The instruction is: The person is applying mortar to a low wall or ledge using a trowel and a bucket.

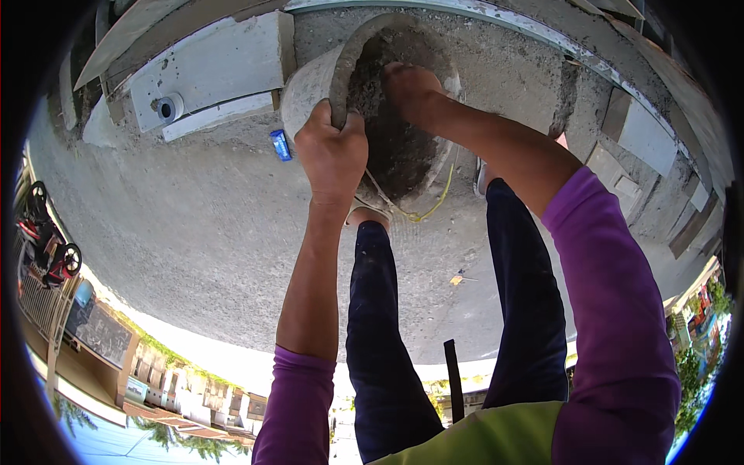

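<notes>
A large round bucket (310, 89), grey and crusted like dried cement, is tilted with its mouth toward me. Its inside is dark and coated with dirt or mortar. My left hand (332, 147) is closed round the left side of its rim, thumb over the edge. My right hand (411, 91) reaches into the mouth and is closed near the far inner wall; whatever it may hold is hidden. From the bucket's near edge hangs a thin yellow-green cord (434, 205), looping close to my left foot (368, 217).
A small blue packet (280, 145) lies left of the bucket. Pale boards (217, 66) with a short white pipe piece (170, 108) are farther left. More boards and blocks (639, 139) lie at right. A motorbike (54, 240) stands at far left on the rough concrete ground (194, 209).
</notes>
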{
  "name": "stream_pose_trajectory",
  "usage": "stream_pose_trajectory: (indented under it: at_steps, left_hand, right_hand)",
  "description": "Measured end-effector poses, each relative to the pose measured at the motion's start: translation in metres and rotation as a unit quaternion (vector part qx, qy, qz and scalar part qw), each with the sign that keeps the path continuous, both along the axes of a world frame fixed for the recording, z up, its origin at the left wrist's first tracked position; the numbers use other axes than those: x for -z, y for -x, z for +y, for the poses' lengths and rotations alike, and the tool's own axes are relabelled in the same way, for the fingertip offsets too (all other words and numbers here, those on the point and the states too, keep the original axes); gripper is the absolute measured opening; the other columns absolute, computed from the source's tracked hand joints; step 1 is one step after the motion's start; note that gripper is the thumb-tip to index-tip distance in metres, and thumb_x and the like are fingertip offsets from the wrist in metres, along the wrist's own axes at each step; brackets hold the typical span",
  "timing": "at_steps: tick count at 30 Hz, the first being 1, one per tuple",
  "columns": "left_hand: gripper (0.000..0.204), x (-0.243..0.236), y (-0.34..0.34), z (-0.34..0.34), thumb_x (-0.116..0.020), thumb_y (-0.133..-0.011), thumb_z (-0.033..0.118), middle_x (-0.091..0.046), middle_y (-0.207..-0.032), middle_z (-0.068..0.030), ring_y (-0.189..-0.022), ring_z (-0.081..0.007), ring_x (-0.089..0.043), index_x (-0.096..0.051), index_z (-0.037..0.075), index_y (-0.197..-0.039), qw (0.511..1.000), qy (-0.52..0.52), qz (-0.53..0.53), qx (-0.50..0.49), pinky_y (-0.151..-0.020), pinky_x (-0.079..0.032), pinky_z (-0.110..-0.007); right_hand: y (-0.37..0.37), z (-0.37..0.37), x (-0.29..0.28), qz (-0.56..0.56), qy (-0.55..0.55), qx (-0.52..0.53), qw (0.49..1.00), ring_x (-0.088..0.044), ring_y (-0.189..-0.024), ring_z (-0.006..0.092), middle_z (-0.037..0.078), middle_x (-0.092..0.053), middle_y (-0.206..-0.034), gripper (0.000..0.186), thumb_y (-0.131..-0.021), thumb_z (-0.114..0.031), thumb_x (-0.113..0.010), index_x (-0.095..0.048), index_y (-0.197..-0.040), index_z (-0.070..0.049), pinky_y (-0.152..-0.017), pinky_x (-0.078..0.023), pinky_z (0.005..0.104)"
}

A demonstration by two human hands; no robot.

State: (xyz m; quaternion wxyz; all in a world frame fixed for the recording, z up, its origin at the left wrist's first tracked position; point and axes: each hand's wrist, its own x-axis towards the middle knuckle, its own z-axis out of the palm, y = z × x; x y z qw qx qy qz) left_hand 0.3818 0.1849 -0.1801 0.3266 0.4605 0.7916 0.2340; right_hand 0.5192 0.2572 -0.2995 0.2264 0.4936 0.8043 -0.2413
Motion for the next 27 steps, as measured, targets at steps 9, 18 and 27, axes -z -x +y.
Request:
stream_pose_trajectory:
  at_steps: [9, 18, 27]
  left_hand:
    - [0.016, 0.014, 0.051, -0.012, -0.066, -0.080, 0.006, -0.053, -0.055, -0.0171, -0.049, -0.0161, -0.047, -0.056, -0.003, -0.071, 0.999, -0.028, 0.004, 0.023, -0.050, -0.044, -0.036]
    - [0.014, 0.014, 0.020, -0.006, -0.066, -0.081, 0.006, -0.056, -0.060, -0.0182, -0.051, -0.0185, -0.050, -0.058, -0.004, -0.074, 0.997, -0.022, -0.025, 0.066, -0.053, -0.046, -0.035]
    - [0.014, 0.009, 0.022, -0.012, -0.066, -0.079, 0.008, -0.062, -0.065, -0.0228, -0.053, -0.0254, -0.059, -0.061, -0.006, -0.078, 0.998, -0.010, -0.027, 0.063, -0.058, -0.050, -0.037]
  right_hand:
    - [0.019, -0.054, -0.004, 0.033, 0.227, -0.085, 0.970, -0.074, -0.107, 0.0321, 0.015, -0.075, -0.116, 0.026, -0.094, -0.011, -0.061, -0.076, -0.115, -0.005, -0.086, -0.061, 0.0410]
    - [0.009, -0.078, 0.037, 0.020, 0.154, 0.043, 0.987, -0.075, -0.102, 0.0299, 0.015, -0.077, -0.109, 0.018, -0.090, -0.010, -0.067, -0.077, -0.103, -0.004, -0.083, -0.062, 0.0421]
    - [0.020, -0.043, 0.026, 0.009, 0.228, 0.132, 0.965, -0.072, -0.112, 0.0326, 0.017, -0.074, -0.119, 0.030, -0.090, -0.015, -0.067, -0.075, -0.118, -0.006, -0.087, -0.060, 0.0448]
